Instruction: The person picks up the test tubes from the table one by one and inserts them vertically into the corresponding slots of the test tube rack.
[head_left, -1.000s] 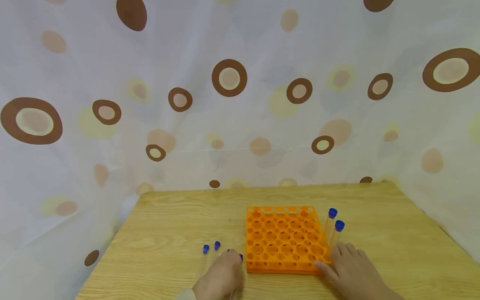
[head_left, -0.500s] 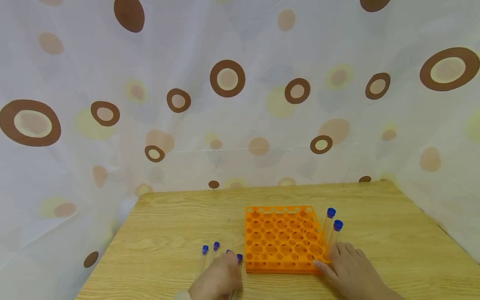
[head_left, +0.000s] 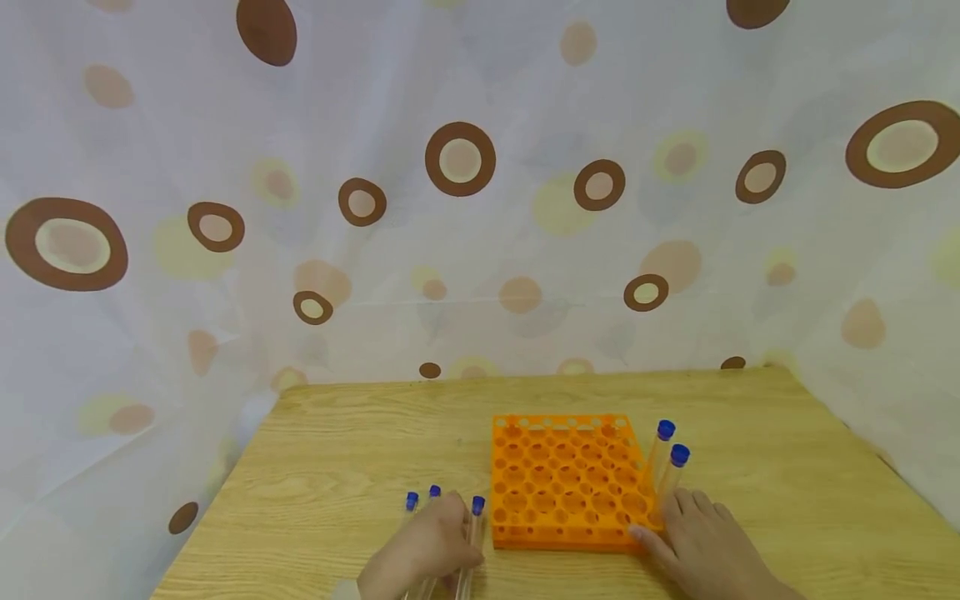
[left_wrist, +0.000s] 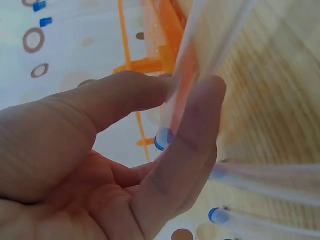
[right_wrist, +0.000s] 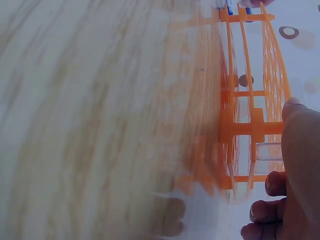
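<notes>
My left hand (head_left: pixel 431 542) pinches a clear blue-capped test tube (head_left: pixel 474 529) between thumb and fingers, just left of the orange test tube rack (head_left: pixel 570 535). In the left wrist view the tube (left_wrist: pixel 209 42) runs past the thumb tip, its blue cap near the fingers. Two more blue-capped tubes (head_left: pixel 412 502) lie on the table beside this hand, partly hidden by it. My right hand (head_left: pixel 708 542) holds the rack's front right corner, thumb on the front edge and fingers along the right side. Two capped tubes (head_left: pixel 672 475) stand in the rack's right column.
The wooden table (head_left: pixel 360 433) carries the rack right of its middle. Behind it and at both sides hangs a white curtain (head_left: pixel 480 225) with brown and yellow circles. Most of the rack's holes hold no tube.
My left hand has shifted slightly left, and the tube by its thumb now shows more fully, its cap a little higher. Another cap beside it is no longer visible. My right hand stays put.
</notes>
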